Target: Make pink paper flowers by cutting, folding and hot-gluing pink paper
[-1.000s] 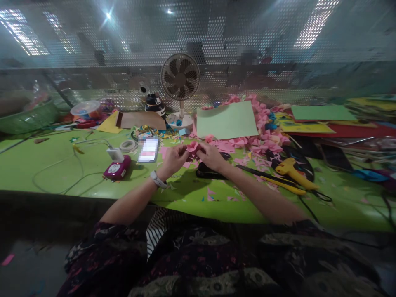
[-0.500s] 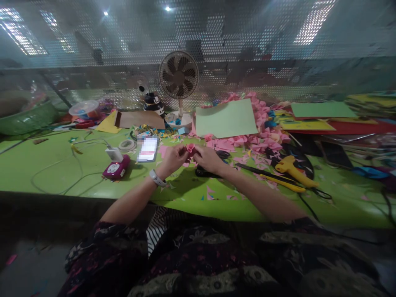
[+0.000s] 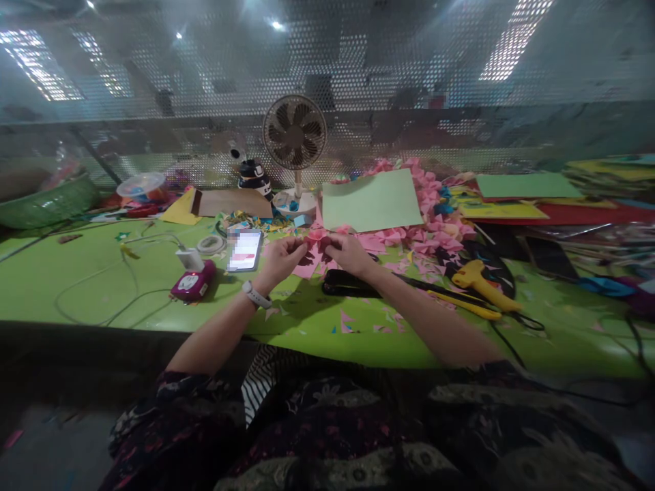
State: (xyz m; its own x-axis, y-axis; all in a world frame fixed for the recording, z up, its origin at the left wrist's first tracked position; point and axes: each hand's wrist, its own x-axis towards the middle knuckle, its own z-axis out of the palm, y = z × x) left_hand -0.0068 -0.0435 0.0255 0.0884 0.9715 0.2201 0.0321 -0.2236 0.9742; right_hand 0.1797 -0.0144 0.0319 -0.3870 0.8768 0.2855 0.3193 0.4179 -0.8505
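Note:
Both of my hands meet above the middle of the green table [image 3: 76, 273]. My left hand [image 3: 281, 258], with a white watch on its wrist, pinches one side of a small pink folded paper piece [image 3: 316, 240]. My right hand [image 3: 348, 252] pinches the other side of the same piece. Under my right wrist lies a black stapler [image 3: 344, 284]. A phone [image 3: 244, 249] with a lit screen lies just left of my left hand.
A heap of pink paper flowers [image 3: 434, 232] and a pale green sheet [image 3: 372, 200] lie behind my hands. A yellow glue gun [image 3: 478, 279] is at the right, a magenta device [image 3: 193, 285] with cables at the left, a small fan [image 3: 295, 136] at the back. Paper scraps litter the table.
My hands have stayed together on the pink paper piece, working it with small finger movements. The camera view has shifted slightly.

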